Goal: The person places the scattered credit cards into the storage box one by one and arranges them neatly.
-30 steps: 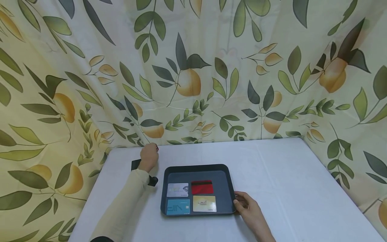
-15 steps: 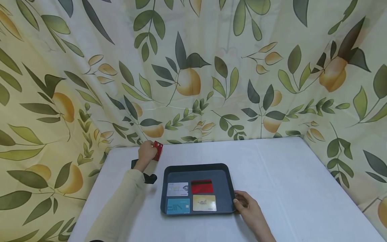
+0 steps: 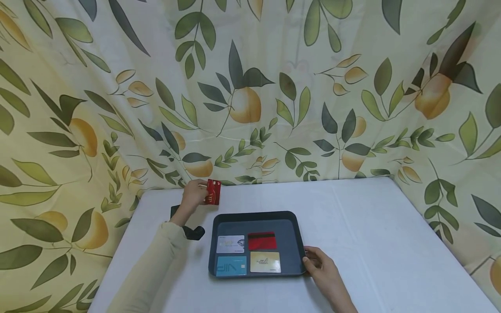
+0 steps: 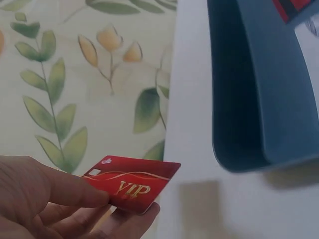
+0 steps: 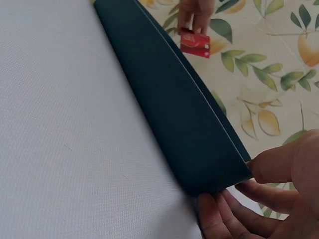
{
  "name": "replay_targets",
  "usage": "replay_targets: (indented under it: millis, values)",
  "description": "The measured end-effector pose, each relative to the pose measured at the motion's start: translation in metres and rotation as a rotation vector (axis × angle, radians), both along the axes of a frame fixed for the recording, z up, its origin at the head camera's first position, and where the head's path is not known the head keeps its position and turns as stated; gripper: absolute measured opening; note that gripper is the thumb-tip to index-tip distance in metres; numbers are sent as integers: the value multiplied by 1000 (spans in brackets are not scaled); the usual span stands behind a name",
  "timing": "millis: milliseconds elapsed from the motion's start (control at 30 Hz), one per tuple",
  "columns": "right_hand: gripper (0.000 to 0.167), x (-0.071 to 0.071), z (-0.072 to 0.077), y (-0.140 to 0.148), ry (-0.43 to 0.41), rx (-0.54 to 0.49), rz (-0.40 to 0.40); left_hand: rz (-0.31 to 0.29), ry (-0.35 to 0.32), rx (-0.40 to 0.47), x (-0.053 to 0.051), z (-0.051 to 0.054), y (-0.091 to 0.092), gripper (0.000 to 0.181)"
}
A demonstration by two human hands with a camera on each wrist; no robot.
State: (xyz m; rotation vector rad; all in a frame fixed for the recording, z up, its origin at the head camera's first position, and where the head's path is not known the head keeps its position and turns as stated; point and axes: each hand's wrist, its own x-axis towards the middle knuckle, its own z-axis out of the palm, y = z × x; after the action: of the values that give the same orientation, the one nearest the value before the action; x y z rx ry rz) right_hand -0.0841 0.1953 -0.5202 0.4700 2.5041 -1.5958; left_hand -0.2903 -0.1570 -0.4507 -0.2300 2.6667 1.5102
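My left hand [image 3: 192, 198] pinches a red card [image 3: 213, 192] near the back edge of the table, beyond the tray's far left corner. In the left wrist view the card [image 4: 137, 181] faces up with gold VIP lettering, thumb on top and fingers below. My right hand [image 3: 322, 274] grips the right side of the dark blue tray [image 3: 231, 228], its thumb [image 5: 271, 167] on the rim and other fingers against the outside. In the tray lie a silver card [image 3: 230, 244], a blue card [image 3: 231, 266], a red card with a black stripe [image 3: 262, 241] and a gold card [image 3: 265, 262].
A white cloth [image 3: 360, 243] covers the table. Behind and at the sides hangs a curtain [image 3: 250, 152] printed with fruit and leaves. Black parts [image 3: 194, 233] show on both sides of the left wrist.
The red card has come into view in my left hand, which has moved slightly right and now shows the card's face. My right hand and the tray stay in place.
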Motion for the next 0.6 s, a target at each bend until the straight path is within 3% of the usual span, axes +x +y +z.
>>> replay_targets:
  millis: [233,600]
  values:
    - [43,0,-1,0,-4,-15,-1,-65,-24,155,10,11,7,42]
    - [43,0,1,0,-11,-4,-2,-163,-50,240,24,23,20,44]
